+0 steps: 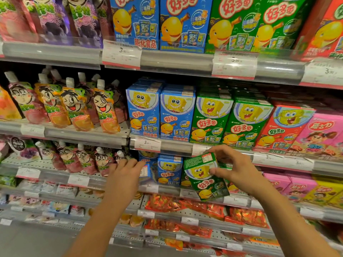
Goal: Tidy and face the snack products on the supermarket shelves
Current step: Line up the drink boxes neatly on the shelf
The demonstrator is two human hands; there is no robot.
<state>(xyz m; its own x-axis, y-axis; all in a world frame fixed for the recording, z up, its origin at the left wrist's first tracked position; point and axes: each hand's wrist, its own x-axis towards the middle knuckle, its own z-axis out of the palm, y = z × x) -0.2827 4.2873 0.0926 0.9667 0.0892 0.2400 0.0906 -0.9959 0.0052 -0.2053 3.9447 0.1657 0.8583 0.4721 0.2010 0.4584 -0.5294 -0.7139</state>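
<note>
Green snack box (205, 176), tilted, pinched by the right hand (234, 166) before the shelf row; left hand (123, 170), fingers straight, reaches toward blue boxes (168, 170) between both hands. Squaring it upright would face it best.

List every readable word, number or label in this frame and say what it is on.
"好多鱼": green box held by the right hand, also the shelved blue boxes.
"膨化食品": bottom of the blue boxes.
"3.90": price tag on the upper shelf edge.
"19": lower tag.
Pouch lettering and other tags: too blurred.
</note>
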